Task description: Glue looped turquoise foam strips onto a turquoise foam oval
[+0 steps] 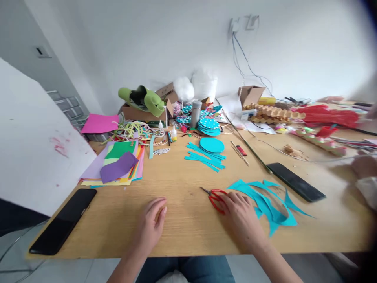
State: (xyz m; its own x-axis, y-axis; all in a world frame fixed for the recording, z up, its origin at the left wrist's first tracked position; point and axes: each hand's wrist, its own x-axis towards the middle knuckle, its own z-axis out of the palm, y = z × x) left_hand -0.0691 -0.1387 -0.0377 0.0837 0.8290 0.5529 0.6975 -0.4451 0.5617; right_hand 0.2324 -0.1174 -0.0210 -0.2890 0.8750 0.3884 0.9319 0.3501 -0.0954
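My right hand (240,214) lies low over the table with its fingers closed on the red handles of the scissors (217,199). The dark blades point left and away from me. Blue curved offcuts (273,210) lie just right of that hand, some partly behind it. My left hand (151,224) rests on its side on the wood, thumb apart from the loosely curved fingers, holding nothing. Farther back are a stack of blue discs (211,145) and several blue strips (203,157). Behind them sit dotted blue discs (209,125).
A black phone (63,222) lies at the left edge, another (296,181) at the right. Coloured sheets (118,163) are piled at left. A long thin stick (247,143) reaches toward the right phone. A grey metal cylinder (196,114) stands at back. Another person's hand (365,167) shows at right.
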